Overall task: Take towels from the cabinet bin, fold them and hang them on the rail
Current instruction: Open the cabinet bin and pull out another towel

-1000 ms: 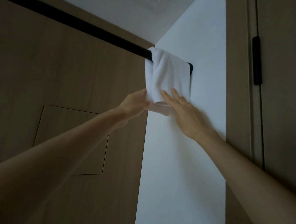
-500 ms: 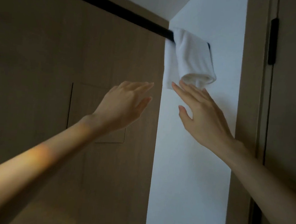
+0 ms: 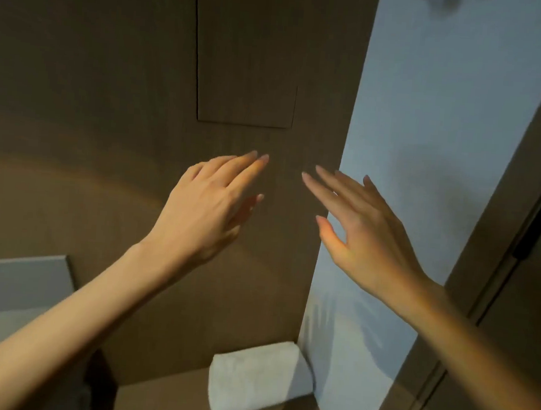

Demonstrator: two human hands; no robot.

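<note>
The left hand (image 3: 205, 206) and right hand (image 3: 363, 233) hover before the wooden panel (image 3: 110, 97), each grip wide open, fingers straight, holding nothing. Below them, 1 folded white towel (image 3: 257, 380) lies on a wooden ledge (image 3: 159, 402) against the white wall (image 3: 428, 120). The rail is out of view. Fetching this towel is probably next. Lifting it with 2 hands, 1 at each end, should keep the folds together.
</note>
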